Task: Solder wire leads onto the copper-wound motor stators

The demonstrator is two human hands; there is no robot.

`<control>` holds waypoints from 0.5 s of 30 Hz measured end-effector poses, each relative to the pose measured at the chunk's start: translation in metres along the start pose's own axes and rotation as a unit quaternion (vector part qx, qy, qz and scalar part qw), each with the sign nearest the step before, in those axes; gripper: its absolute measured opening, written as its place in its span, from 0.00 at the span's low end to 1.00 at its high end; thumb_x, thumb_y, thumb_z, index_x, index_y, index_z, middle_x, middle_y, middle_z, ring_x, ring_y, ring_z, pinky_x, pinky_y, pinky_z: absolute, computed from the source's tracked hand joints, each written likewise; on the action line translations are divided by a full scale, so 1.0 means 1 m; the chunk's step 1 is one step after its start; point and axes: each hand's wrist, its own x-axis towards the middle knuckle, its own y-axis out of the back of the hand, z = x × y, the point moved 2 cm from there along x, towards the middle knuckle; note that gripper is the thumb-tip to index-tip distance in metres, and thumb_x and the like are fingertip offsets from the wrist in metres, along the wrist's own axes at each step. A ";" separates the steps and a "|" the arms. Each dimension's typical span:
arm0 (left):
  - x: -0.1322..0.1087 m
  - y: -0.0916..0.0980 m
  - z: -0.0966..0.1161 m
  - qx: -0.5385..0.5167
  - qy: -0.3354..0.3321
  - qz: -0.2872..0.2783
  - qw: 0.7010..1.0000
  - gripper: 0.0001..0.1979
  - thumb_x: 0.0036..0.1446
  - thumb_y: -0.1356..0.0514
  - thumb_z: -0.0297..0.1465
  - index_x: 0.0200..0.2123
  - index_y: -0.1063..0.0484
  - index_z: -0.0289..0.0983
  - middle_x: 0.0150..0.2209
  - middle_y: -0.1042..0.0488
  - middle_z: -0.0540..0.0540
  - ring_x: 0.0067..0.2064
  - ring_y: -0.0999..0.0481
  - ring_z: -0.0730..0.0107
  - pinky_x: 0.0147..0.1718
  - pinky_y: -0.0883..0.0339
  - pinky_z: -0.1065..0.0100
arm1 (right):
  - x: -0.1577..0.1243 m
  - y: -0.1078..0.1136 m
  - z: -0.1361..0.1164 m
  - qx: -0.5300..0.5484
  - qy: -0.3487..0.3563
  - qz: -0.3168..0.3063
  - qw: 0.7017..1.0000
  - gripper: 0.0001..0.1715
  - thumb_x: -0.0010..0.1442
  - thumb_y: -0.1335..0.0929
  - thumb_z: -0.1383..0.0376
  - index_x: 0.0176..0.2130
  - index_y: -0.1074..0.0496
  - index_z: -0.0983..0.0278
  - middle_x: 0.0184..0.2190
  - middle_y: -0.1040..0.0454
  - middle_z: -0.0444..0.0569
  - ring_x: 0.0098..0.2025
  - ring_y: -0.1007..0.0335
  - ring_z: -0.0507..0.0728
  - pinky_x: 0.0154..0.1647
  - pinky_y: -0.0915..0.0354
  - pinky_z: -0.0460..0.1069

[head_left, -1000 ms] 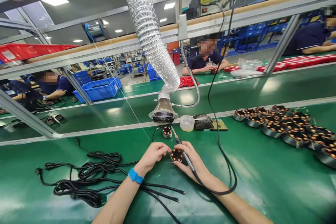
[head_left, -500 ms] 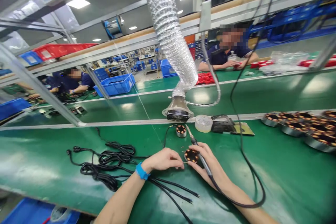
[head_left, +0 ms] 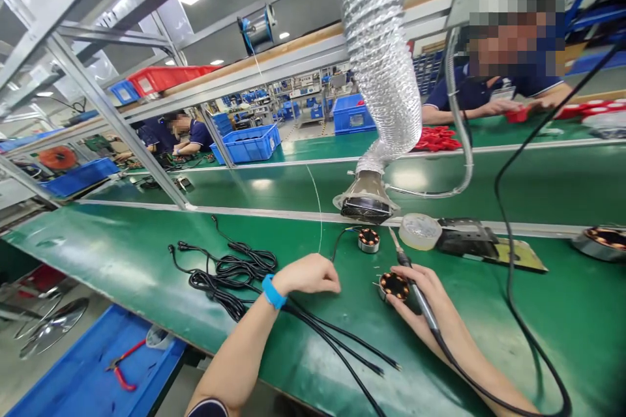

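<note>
Right hand (head_left: 424, 303) — lower centre-right of the frame; grip closed on a soldering iron (head_left: 415, 290) held pen-fashion, fingers also cradling a copper-wound stator (head_left: 394, 285) that rests on the green counter (head_left: 122, 254). Iron's tip points up-frame; its black cord (head_left: 508, 260) loops off to the right.

Left hand (head_left: 308, 273) — lower centre, blue wristband (head_left: 272, 291) at the wrist; fingers curled in, nothing seen held, whether it touches the counter cannot be told. Well apart from the stator.

Black cables (head_left: 229, 277) — coiled bundle left of the left hand, loose ends running under the forearm toward the lower right.

Second stator (head_left: 368, 240) — above the hands, with a black lead.

Fume duct (head_left: 379, 52) — silver flexible hose, its mouth just above the second stator.

Clear round tub (head_left: 419, 230) — right of the duct mouth.

Co-workers — upper right and mid-left, behind the far belt.
</note>
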 end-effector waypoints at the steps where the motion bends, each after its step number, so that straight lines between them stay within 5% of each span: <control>1: -0.009 0.010 -0.004 0.046 -0.005 -0.015 0.999 0.07 0.57 0.32 0.32 0.29 0.14 0.39 0.29 0.19 0.47 0.31 0.25 0.68 0.33 0.39 0.69 | 0.001 0.001 0.001 -0.004 -0.002 0.003 1.000 0.20 0.66 0.30 0.55 0.56 0.31 0.52 0.53 0.30 0.51 0.53 0.23 0.62 0.53 0.25 0.56; 4: -0.038 0.031 -0.014 0.134 0.036 -0.002 0.990 0.03 0.55 0.28 0.33 0.32 0.14 0.41 0.28 0.20 0.48 0.30 0.24 0.67 0.30 0.40 0.69 | 0.002 0.003 0.003 -0.019 -0.001 0.017 1.000 0.21 0.65 0.30 0.53 0.56 0.31 0.53 0.51 0.29 0.51 0.53 0.24 0.63 0.53 0.26 0.58; 6: -0.053 0.028 -0.013 0.160 0.052 0.014 0.986 0.07 0.54 0.26 0.37 0.34 0.13 0.40 0.29 0.21 0.47 0.31 0.23 0.66 0.29 0.40 0.69 | 0.003 0.002 0.003 -0.025 -0.002 0.028 0.999 0.22 0.65 0.30 0.51 0.55 0.31 0.53 0.50 0.29 0.52 0.51 0.24 0.64 0.51 0.26 0.58; 10: -0.055 -0.015 0.008 0.159 0.002 0.040 0.987 0.16 0.56 0.27 0.44 0.41 0.14 0.39 0.35 0.20 0.43 0.36 0.19 0.61 0.32 0.34 0.67 | 0.006 -0.001 0.000 -0.028 -0.002 0.042 0.999 0.21 0.65 0.31 0.49 0.54 0.31 0.52 0.49 0.29 0.52 0.48 0.23 0.64 0.49 0.26 0.59; 15: -0.025 -0.072 0.042 0.165 -0.077 0.033 0.983 0.09 0.63 0.32 0.41 0.43 0.18 0.45 0.44 0.19 0.43 0.42 0.18 0.59 0.34 0.31 0.64 | 0.008 -0.001 -0.003 -0.030 0.009 0.049 0.998 0.20 0.65 0.32 0.49 0.54 0.31 0.50 0.48 0.28 0.53 0.48 0.24 0.67 0.49 0.26 0.62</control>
